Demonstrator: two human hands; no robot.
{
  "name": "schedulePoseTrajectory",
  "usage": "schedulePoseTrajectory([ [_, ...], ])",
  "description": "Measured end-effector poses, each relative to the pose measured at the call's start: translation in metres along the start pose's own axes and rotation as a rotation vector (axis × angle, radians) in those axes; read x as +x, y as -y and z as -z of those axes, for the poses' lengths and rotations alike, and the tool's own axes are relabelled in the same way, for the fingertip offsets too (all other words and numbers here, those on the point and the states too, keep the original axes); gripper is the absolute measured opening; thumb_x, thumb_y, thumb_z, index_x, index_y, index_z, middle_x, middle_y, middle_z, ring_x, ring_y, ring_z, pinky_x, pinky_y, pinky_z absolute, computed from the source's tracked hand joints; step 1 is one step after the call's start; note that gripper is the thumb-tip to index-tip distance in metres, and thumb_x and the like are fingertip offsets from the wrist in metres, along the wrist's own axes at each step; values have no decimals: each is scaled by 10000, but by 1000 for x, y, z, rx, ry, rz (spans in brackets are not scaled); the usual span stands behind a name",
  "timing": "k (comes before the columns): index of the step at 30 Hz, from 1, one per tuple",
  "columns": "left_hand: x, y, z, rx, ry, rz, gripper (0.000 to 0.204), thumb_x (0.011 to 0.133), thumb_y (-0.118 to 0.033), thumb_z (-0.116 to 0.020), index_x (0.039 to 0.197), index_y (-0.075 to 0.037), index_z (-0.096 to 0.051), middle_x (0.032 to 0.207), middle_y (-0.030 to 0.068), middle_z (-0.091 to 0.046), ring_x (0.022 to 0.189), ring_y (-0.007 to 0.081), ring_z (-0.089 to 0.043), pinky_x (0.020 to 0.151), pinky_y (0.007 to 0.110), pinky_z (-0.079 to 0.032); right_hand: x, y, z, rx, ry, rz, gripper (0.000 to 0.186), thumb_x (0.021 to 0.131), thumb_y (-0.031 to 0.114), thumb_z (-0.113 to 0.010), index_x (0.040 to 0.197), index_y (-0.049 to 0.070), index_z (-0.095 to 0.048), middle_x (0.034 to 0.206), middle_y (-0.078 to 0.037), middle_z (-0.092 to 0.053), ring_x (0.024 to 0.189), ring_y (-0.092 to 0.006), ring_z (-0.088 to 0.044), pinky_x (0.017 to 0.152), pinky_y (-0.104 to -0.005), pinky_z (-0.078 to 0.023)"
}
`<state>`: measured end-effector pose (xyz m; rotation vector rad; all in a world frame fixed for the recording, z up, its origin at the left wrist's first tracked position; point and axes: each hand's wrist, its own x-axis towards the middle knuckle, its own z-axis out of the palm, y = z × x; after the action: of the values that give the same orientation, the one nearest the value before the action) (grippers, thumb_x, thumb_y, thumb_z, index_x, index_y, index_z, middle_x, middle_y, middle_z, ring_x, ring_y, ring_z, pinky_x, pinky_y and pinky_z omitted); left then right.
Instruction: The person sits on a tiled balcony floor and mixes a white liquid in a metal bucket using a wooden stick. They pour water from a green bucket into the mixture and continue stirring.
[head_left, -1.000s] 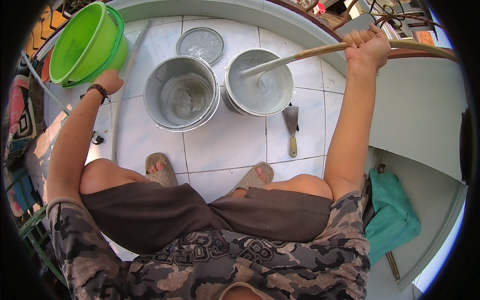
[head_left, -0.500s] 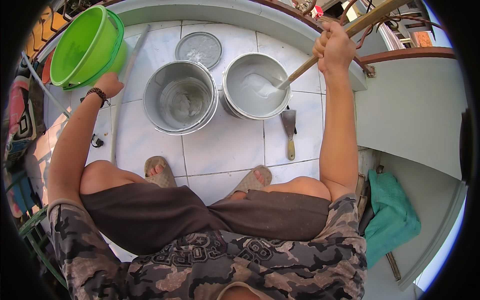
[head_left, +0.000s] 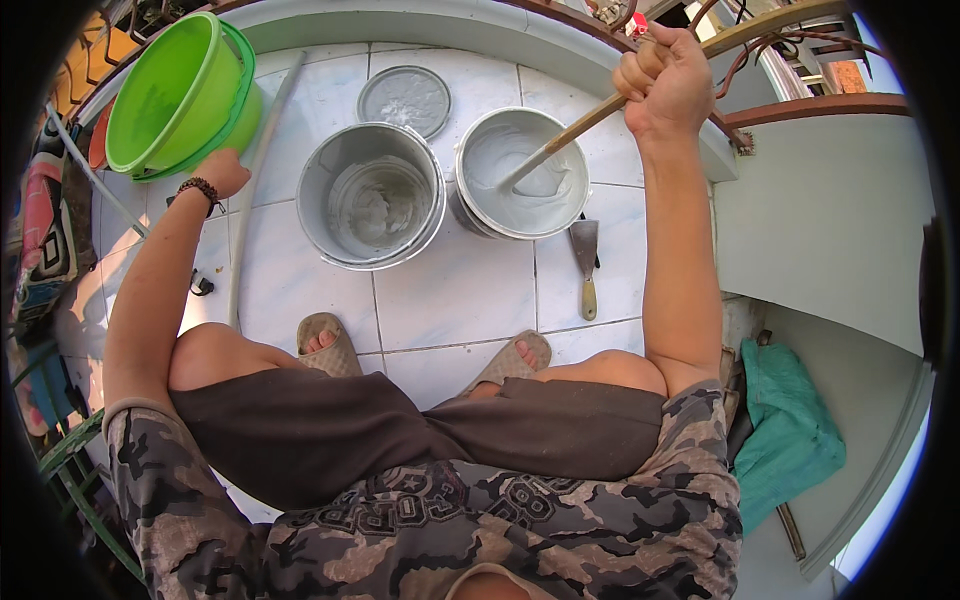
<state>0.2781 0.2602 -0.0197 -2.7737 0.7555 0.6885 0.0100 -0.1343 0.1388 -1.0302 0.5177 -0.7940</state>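
A long wooden stick (head_left: 572,131) slants up to the right, with my right hand (head_left: 664,80) closed around it. Its lower end dips into thick grey paint-like stuff (head_left: 530,208) inside a grey bucket (head_left: 470,222). Beside it on the left stands another bucket (head_left: 310,215), its inner walls and bottom smeared with grey residue. My left hand (head_left: 226,172) is curled by the lower edge of a bright green basin (head_left: 172,88). The undersides of its fingers are hidden, so what they grip, if anything, cannot be seen.
A round grey lid (head_left: 404,100) lies behind the buckets. A putty knife (head_left: 586,268) rests on the white tiles to their right, and a long pale pole (head_left: 262,160) lies to the left. A green cloth (head_left: 785,430) hangs at the right, near a low wall (head_left: 820,220).
In the bucket, the stick's lower end has swept from the right side toward the left and middle, reshaping the grey stuff. My right hand has tilted with it; my left hand stays put.
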Motion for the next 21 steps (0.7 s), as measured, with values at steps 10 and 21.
schedulePoseTrajectory([
  [10, -2, -8, 1, -42, 70, -10, 381, 799, -234, -586, 1036, 60, -640, 1045, 268, -640, 1002, 383, -614, 893, 418, -486, 0, 2, 10, 31, 10, 43, 389, 804, 60, -533, 543, 157, -261, 471, 36, -208, 380, -82, -188, 402, -281, -150],
  [21, 7, -7, -8, -81, 17, -35, 346, 777, -253, -647, 936, 54, -646, 907, 248, -664, 886, 373, -638, 809, 414, -500, 6, 10, -1, -139, 52, 119, 412, 837, 127, -521, 520, 145, -259, 472, 32, -220, 381, -101, -208, 400, -292, -201],
])
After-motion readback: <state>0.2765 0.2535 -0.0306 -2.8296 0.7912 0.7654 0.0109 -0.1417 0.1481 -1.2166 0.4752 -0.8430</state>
